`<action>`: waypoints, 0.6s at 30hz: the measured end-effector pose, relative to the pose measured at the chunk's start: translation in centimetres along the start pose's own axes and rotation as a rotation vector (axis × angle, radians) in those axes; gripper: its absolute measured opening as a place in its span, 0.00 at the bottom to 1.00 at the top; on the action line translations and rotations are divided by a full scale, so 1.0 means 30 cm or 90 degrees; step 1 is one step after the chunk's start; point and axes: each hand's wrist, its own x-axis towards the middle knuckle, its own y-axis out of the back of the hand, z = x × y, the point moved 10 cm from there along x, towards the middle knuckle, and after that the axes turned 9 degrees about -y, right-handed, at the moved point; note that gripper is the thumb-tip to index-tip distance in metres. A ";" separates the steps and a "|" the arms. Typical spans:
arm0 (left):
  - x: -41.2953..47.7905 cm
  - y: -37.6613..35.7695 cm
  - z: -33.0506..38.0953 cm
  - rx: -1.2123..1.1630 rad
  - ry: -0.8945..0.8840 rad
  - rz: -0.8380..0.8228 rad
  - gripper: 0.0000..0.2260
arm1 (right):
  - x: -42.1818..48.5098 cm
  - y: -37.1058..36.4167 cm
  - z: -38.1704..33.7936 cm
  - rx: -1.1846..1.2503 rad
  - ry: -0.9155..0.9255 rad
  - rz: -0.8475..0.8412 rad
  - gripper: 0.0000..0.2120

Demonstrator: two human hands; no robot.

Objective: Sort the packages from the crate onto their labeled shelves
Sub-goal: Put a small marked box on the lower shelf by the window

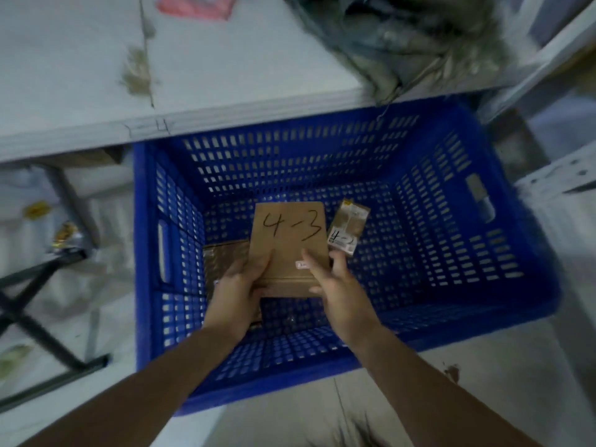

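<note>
A blue slatted plastic crate (451,285) stands on the floor below me. Inside it, both my hands hold a brown cardboard package (290,243) marked "4-3" in black. My left hand (240,282) grips its lower left corner, thumb on top. My right hand (335,279) grips its lower right edge. A smaller gold and white packet (348,229) with a handwritten "4-" label lies just right of the package. Another brown package (222,256) lies flat on the crate bottom, partly hidden under my left hand.
A white shelf board (193,75) overhangs the crate's far side, with a grey furry bundle (412,43) and a pink item (196,6) on it. Black folding legs (42,324) and small packets are at the left. A white shelf post (554,59) stands at the right.
</note>
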 end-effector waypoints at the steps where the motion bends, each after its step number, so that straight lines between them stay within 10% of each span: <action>1: -0.023 0.065 0.076 -0.004 -0.029 0.023 0.24 | -0.062 0.054 -0.040 0.000 0.016 0.026 0.26; 5: -0.093 0.382 0.436 -0.031 -0.129 0.090 0.26 | -0.292 0.402 -0.247 0.169 0.077 0.158 0.29; 18: -0.576 1.622 1.945 0.152 -0.536 0.369 0.19 | -1.454 1.647 -1.240 -0.012 0.455 0.644 0.26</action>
